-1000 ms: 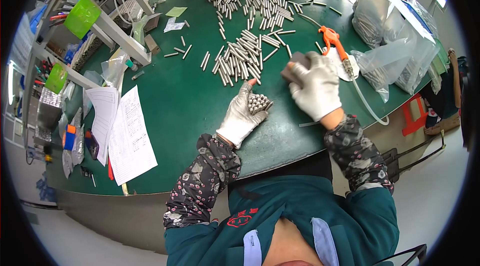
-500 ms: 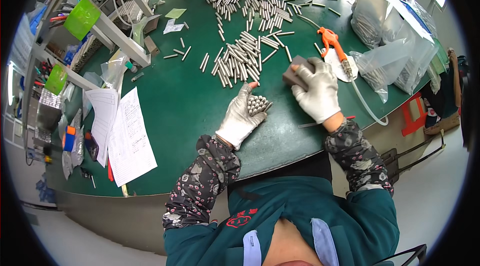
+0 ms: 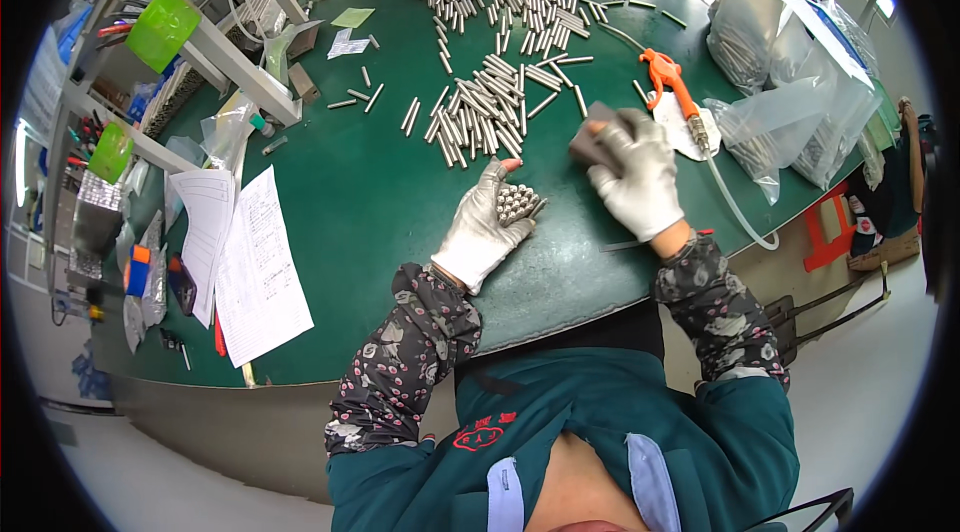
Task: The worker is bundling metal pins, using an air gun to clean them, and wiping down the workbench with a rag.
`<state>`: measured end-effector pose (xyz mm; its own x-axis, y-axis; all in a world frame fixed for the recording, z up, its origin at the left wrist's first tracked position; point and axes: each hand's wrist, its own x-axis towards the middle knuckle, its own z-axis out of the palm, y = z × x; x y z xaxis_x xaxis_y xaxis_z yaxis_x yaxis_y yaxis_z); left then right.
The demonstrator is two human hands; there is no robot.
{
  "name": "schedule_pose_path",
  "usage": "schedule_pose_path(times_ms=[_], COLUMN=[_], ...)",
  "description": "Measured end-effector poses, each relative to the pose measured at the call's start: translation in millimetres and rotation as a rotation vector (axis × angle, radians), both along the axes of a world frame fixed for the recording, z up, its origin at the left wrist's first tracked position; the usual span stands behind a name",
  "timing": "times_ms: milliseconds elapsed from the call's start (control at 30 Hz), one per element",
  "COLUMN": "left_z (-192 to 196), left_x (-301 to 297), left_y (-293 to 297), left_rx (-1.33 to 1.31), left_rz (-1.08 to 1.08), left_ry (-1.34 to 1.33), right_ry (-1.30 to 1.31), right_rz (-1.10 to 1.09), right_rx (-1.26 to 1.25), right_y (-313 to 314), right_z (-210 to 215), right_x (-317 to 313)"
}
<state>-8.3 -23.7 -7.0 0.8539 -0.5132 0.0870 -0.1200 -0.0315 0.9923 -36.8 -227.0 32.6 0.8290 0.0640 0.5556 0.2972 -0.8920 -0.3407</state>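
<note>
My left hand [image 3: 485, 234], in a whitish glove with bare fingertips, is closed round a bundle of metal pins [image 3: 518, 203], their round ends showing side by side. To its right, my right hand [image 3: 640, 177] wears the same kind of glove and grips a dark grey-brown block [image 3: 592, 140], slightly smeared by motion. The block and the bundle are apart. Just beyond my left hand lies a heap of loose metal pins [image 3: 483, 110] on the green table [image 3: 385, 197].
More pins [image 3: 535, 7] are spread at the back. An orange air gun [image 3: 668, 82] with a pale hose lies right, beside plastic bags of pins [image 3: 740, 47]. Written sheets [image 3: 262, 277] lie at the left, near a grey rack frame [image 3: 245, 77]. A thin strip [image 3: 622, 247] lies near my right wrist.
My right hand with the block has shifted slightly right. My left hand still holds the bundle, almost in the same place.
</note>
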Motion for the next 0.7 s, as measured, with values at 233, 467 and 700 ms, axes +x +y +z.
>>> schedule_pose_path(times_ms=[233,467,700], left_z=[8.0,14.6,4.7], left_x=[-1.1,-4.8,0.4], left_y=[1.4,2.4,6.0], left_rx=[-0.039,-0.191,-0.038], left_rz=[-0.035,-0.017,-0.055], left_ry=[0.131,0.215,0.039], right_ry=[-0.011,0.017,-0.02], right_rz=[0.017,0.2,0.269], right_rx=[0.069,0.211,0.2], right_y=[6.3,12.0,16.2], right_z=[-10.4,-13.1,-21.6], right_x=[1.5,7.6,1.0])
